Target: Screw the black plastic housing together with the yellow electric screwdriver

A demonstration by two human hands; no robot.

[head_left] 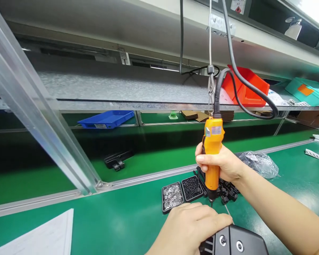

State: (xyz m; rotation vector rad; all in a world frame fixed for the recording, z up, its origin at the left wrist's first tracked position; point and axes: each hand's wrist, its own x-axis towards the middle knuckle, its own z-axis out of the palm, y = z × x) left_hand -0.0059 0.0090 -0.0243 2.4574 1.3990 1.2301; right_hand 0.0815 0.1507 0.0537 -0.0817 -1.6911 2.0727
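Green bench [117, 216]: washer tray [172, 196], screw tray [191, 187] (both full).

Both the left hand [188, 226] and the right hand [223, 163] are bare, with no gloves, rings or watch in view. The 2 forearms are uncovered too (no sleeve reaches into the frame). Fingernails on the right fingers [202, 159] look short and unpainted.

Green matted workbench [117, 212] edged by an aluminium rail [149, 177], slanted aluminium frame post [42, 117] at left, grey metal shelf [122, 88] above, flat blue plastic tray [106, 119] beneath it, red plastic bin [248, 88] and teal box [308, 91] on the shelf, bright ceiling light [316, 9] upper right
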